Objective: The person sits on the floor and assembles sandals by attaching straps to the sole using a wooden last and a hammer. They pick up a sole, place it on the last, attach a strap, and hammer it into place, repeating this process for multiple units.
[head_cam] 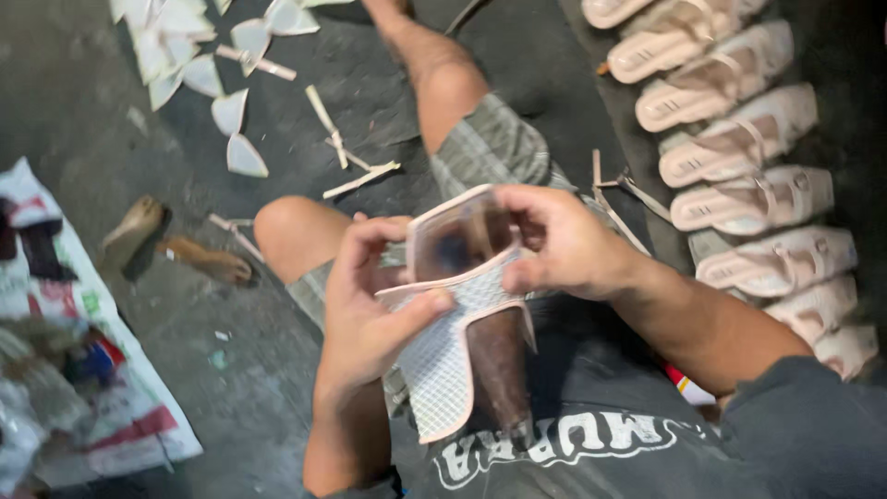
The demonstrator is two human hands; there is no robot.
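Both my hands hold a pale pink shoe sole (443, 356) with a white lattice underside, propped over my lap. My left hand (370, 305) grips its left edge, thumb pressed across the lattice. My right hand (554, 245) pinches a pink strap piece (457, 236) that curls over the top end of the sole. A dark brown form (499, 365) shows along the sole's right side, partly hidden behind it. I sit on the floor with knees bent.
A row of several finished pale pink sandals (739, 139) runs down the right side. White cut pieces (208, 74) and thin strips (346, 152) lie scattered on the dark floor at top left. A printed sack (83, 388) lies at left, two tan scraps (176, 245) beside it.
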